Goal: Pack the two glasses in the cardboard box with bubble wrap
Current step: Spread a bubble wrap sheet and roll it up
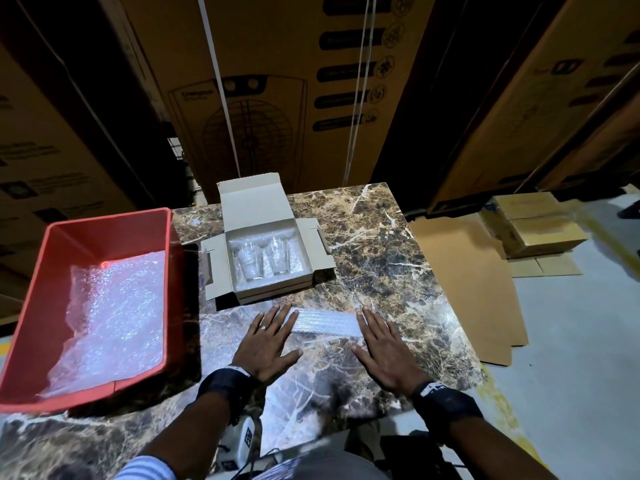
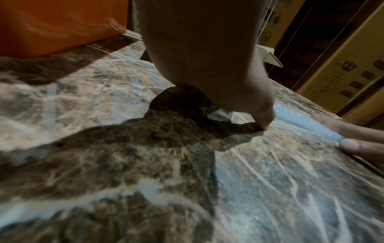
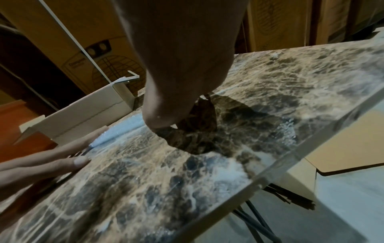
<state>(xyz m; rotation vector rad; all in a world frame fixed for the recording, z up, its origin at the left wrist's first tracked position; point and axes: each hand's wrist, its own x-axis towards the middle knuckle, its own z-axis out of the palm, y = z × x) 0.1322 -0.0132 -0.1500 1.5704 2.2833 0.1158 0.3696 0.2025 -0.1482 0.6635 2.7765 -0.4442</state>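
An open grey cardboard box [image 1: 304,237] sits mid-table with its lid and side flaps spread. Two clear glasses [image 1: 251,261] [image 1: 278,256] lie side by side inside it on bubble wrap. Just in front of the box, a folded strip of bubble wrap [image 1: 325,322] lies across the marble table [image 1: 381,244]. My left hand [image 1: 268,336] presses flat on the strip's left end, and my right hand [image 1: 382,344] on its right end, fingers straight. In the left wrist view the strip [image 2: 301,121] runs to the right hand's fingertips [image 2: 351,144]. The right wrist view shows the strip [image 3: 126,129] beside the box [image 3: 83,115].
A red plastic bin [image 1: 52,271] holding more bubble wrap [image 1: 114,306] stands at the table's left. Tall printed cartons [image 1: 277,81] rise behind the table. On the floor to the right lie flattened cardboard [image 1: 467,289] and small stacked boxes [image 1: 533,223].
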